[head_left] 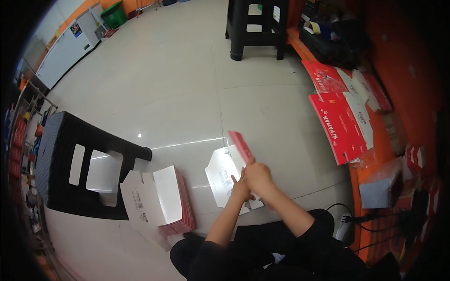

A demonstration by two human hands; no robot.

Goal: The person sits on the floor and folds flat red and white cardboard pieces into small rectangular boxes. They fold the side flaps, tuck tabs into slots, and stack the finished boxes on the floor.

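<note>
In front of my folded legs, a flat cardboard box blank [220,175] lies on the floor, white face up, with one red-backed panel [240,146] folded up along its right side. My left hand [241,190] rests on the white face with fingers spread. Just to its right, my right hand [258,179] is closed on the raised panel near the fold. The right hand's fingertips are partly hidden. To the left stands a stack of similar box blanks [168,194], white on top with red edges.
A black plastic stool [63,154] lies on its side at the left; another stool [257,35] stands far ahead. Along the right, an orange shelf [358,175] holds red box blanks [335,124] and a clear-wrapped pack [380,187]. Black cables [370,220] run near my right knee.
</note>
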